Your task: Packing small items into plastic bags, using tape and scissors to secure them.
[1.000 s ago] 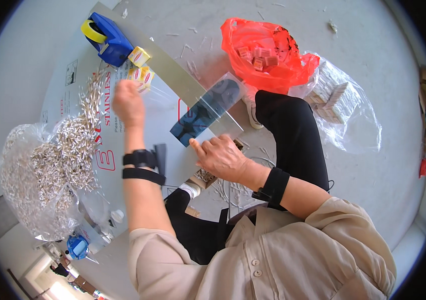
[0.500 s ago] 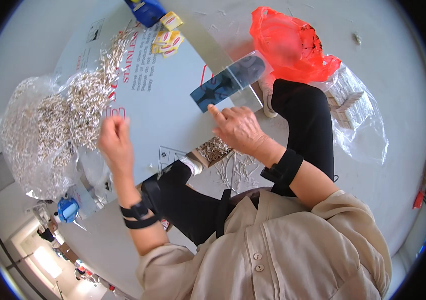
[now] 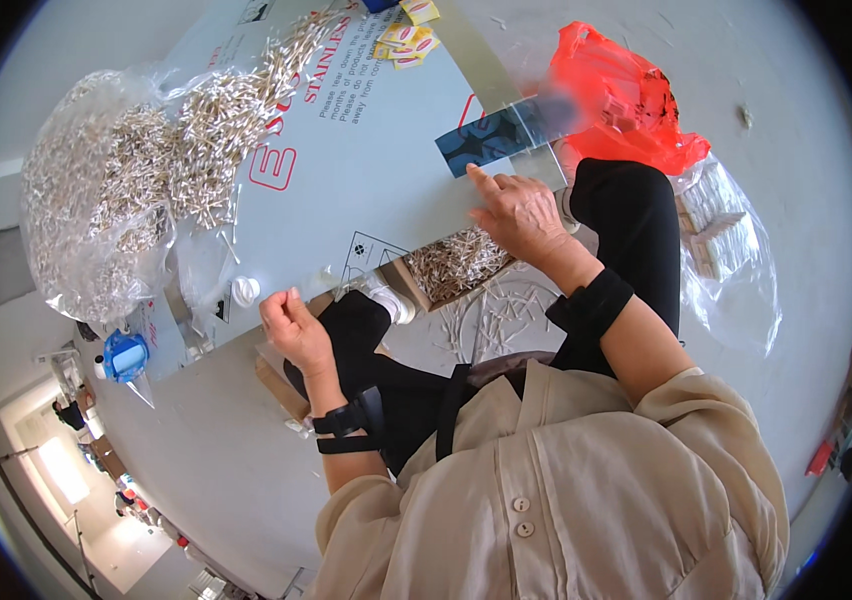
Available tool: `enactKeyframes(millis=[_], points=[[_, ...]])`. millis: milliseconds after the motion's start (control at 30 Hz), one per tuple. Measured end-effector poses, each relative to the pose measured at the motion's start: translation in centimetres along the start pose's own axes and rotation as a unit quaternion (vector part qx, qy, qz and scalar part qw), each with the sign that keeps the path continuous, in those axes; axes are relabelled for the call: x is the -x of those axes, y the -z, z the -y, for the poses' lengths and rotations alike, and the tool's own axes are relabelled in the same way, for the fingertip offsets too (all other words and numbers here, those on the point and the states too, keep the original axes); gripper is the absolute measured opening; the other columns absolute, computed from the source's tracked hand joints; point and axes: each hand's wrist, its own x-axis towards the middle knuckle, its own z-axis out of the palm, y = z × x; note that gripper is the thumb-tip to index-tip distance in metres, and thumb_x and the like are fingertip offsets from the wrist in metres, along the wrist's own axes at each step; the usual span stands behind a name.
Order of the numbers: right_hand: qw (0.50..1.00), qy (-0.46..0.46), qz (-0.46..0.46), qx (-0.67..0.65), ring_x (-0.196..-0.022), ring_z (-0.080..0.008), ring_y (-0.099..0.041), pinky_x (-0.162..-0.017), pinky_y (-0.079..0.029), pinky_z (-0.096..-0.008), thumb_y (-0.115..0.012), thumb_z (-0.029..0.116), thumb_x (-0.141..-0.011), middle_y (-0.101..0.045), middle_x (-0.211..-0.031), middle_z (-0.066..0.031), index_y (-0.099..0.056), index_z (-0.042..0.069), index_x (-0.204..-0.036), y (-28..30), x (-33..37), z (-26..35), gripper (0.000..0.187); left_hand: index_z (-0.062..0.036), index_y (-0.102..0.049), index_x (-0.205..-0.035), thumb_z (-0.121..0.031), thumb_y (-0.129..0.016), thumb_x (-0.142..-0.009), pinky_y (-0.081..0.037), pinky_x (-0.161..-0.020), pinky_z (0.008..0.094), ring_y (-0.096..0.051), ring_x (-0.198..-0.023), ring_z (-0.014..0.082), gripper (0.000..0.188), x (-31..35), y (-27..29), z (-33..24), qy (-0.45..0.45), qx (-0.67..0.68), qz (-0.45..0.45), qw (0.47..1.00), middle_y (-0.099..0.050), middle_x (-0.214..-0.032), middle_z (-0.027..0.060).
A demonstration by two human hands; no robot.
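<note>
Seated on the floor, dark trousers and beige shirt filling the lower right of the frame. Left hand [image 3: 291, 325] at centre left, fingers curled together, pinched on something too small to make out, just below the edge of the pale printed sheet [image 3: 366, 170]. Right hand [image 3: 518, 215] at centre, fingers spread flat, resting near the dark blue strip [image 3: 491, 138] and just above the small cardboard box of sticks [image 3: 456, 265]. Heap of pale sticks [image 3: 206, 130] spilling from a clear bag [image 3: 86, 220] at upper left. Red plastic bag [image 3: 626, 105] at upper right. Loose sticks [image 3: 501, 315] scattered on the floor between the knees. Blue tape dispenser [image 3: 126, 355] at far left.
</note>
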Motion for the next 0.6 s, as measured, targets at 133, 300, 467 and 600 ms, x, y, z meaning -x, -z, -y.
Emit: enactKeyframes(millis=[133, 300, 467, 600], points=[[1.0, 0.003, -0.002, 0.007, -0.076, -0.0299, -0.062, -0.07, -0.048, -0.0399, -0.068, 0.02, -0.071, -0.062, -0.078, -0.0114, -0.053, 0.005, -0.118, 0.0, 0.0, -0.1, 0.051, -0.0016, -0.051, -0.084, -0.006, -0.061, -0.084, -0.045, -0.067, 0.0401, -0.054, -0.075, 0.0318, 0.011, 1.5, -1.5, -0.1, -0.039, 0.017, 0.083, 0.996, -0.055, -0.081, 0.0119], [1.0, 0.0, -0.002, -0.003, -0.077, -0.0299, -0.062, -0.07, -0.048, -0.0402, -0.068, 0.021, -0.071, -0.062, -0.078, -0.0118, -0.053, 0.005, -0.118, -0.1, 0.0, -0.1, 0.051, -0.0013, -0.05, -0.084, -0.002, -0.063, -0.079, -0.046, -0.071, 0.042, -0.055, -0.081, 0.0325, 0.013, 1.3, -1.6, -0.7, -0.1, 0.025, 0.168, 0.98, -0.058, -0.086, 0.0126], [1.0, -0.012, 0.005, -0.006, -0.075, -0.0302, -0.061, -0.069, -0.047, -0.0412, -0.067, 0.021, -0.073, -0.061, -0.077, -0.0116, -0.048, 0.008, -0.123, -0.3, 0.0, 0.0, 0.056, 0.0019, -0.055, -0.096, -0.004, -0.065, -0.077, -0.047, -0.082, 0.0404, -0.055, -0.096, 0.034, 0.023, 1.8, -0.2, -1.2, -0.143, -0.041, 0.285, 0.947, -0.059, -0.104, 0.015], [1.0, -0.017, 0.008, -0.004, -0.075, -0.0291, -0.061, -0.069, -0.047, -0.0404, -0.066, 0.023, -0.073, -0.06, -0.077, -0.0109, -0.047, 0.006, -0.124, -0.6, 0.1, -0.3, 0.057, 0.0035, -0.054, -0.106, -0.011, -0.07, -0.074, -0.04, -0.097, 0.0418, -0.05, -0.113, 0.0359, 0.039, 2.2, 1.2, -2.1, -0.195, -0.093, 0.345, 0.913, -0.054, -0.12, 0.0197]])
